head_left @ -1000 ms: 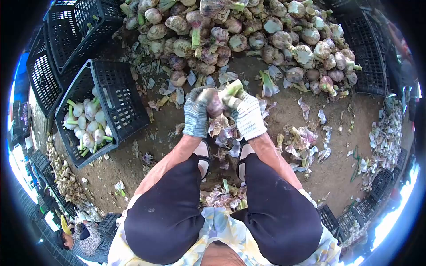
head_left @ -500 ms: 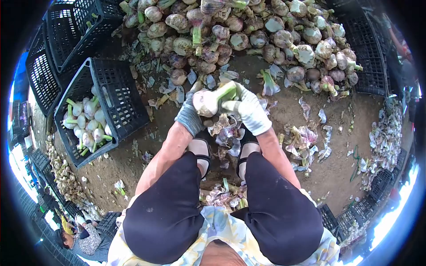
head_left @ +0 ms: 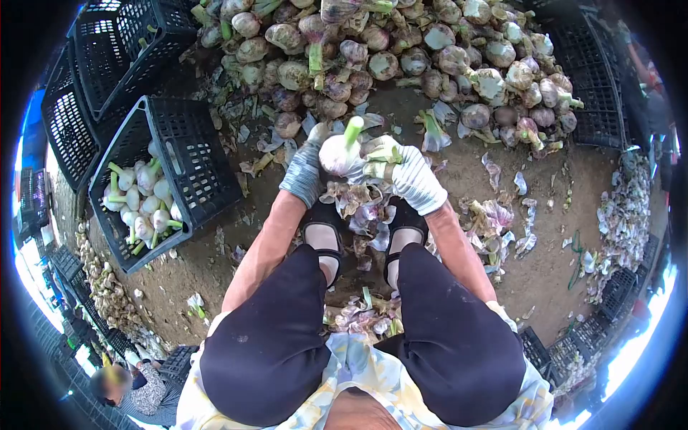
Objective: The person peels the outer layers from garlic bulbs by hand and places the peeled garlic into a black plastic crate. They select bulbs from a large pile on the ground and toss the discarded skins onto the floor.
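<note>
A whitish-pink garlic bulb (head_left: 337, 157) with a short green stalk is held in my left hand (head_left: 302, 174), which wears a grey-striped glove. Just to the right, my right hand (head_left: 413, 179), in a paler glove, has its fingers curled on a strip of pale green garlic skin (head_left: 385, 153). Loose papery skins (head_left: 360, 204) lie on the ground beneath both hands, between my shoes. Beyond my hands is a large heap of unpeeled garlic (head_left: 430, 64), soil-stained and with cut stalks.
To the left, a tilted black crate (head_left: 193, 165) holds several clean white garlic bulbs (head_left: 147, 190). More black crates (head_left: 118, 43) stand behind it, and another crate (head_left: 584, 79) borders the heap at right. Skins (head_left: 494, 218) litter the dirt floor. Another person (head_left: 147, 390) sits at lower left.
The bulb's stalk has swung from pointing right to pointing up. My right hand has drawn slightly right and down, away from the bulb, with a strip of skin in its fingers.
</note>
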A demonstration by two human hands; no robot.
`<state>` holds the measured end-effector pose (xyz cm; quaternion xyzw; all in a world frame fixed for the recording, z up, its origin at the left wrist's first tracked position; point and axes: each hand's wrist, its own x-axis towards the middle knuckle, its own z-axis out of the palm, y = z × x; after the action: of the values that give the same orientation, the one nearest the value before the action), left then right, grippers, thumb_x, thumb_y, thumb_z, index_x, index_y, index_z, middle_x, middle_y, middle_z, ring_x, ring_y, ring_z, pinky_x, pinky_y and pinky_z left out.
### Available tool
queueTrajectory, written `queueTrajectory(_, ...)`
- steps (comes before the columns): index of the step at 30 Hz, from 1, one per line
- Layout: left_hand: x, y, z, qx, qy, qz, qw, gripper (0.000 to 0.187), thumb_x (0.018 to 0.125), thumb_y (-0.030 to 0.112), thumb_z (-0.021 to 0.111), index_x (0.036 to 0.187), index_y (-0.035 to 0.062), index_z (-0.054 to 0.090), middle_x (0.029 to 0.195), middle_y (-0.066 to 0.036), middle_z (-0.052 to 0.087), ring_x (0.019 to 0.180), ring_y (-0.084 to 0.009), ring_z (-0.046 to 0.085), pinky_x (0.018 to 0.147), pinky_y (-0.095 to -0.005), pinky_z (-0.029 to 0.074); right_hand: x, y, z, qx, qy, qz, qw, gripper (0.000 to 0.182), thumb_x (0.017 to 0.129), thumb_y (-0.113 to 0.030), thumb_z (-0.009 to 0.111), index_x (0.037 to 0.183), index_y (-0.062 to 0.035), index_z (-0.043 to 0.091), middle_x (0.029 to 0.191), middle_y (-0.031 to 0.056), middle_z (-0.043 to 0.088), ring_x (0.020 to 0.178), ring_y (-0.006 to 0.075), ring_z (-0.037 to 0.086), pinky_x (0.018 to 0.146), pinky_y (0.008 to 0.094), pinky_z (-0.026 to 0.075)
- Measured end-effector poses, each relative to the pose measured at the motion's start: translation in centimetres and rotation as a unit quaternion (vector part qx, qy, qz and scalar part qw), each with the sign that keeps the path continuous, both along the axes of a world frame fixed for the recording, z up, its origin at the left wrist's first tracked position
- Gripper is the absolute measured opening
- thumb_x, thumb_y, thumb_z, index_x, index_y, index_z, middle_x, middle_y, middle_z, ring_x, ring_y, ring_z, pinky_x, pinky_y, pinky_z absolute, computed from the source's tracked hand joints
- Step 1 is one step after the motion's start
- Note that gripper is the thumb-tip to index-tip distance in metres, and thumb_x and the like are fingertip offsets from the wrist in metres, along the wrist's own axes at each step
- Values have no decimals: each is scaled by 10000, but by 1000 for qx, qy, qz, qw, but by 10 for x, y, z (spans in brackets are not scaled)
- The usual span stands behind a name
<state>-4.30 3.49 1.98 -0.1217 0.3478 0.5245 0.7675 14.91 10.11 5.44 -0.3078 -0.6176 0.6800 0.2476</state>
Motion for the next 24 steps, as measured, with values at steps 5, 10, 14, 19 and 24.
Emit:
queueTrajectory(5,26,-9,24,241,603,-32,760,335,778,203,693,1038,25,576,947,-34,613,828,-132,572,753,-273,485,-9,-19,6,105,-123,-3,987,129,741,-82,647,853,-21,623,860,108,546,789,218,539,712,309,443)
queueTrajectory(10,14,-13,39,87,419,-89,899,218,750,154,712,914,35,633,842,-19,623,787,-90,574,712,-241,480,4,-4,-12,273,-242,-32,930,211,669,-100,653,864,-24,625,916,148,528,865,320,528,748,373,440)
queueTrajectory(14,-1,-18,39,195,258,-33,946,319,779,246,680,959,-9,612,893,-99,636,815,-174,616,735,-308,519,10,16,-23,343,-337,13,877,197,661,-58,600,857,-33,614,934,148,532,881,341,519,750,388,443)
queueTrajectory(19,-9,-13,31,78,-42,19,996,347,792,272,664,1000,7,580,935,-126,625,835,-250,623,715,-356,547,7,8,-8,321,-244,72,912,553,655,-35,615,1193,-61,487,1105,180,523,1049,334,499,925,372,390)
queueTrajectory(24,-15,-16,-9,28,-40,-2,999,447,839,423,562,1122,78,541,965,-100,625,746,-222,607,405,-289,467,-12,-7,19,100,-199,33,974,421,721,-65,637,1126,-27,530,988,111,599,921,200,576,837,308,442)
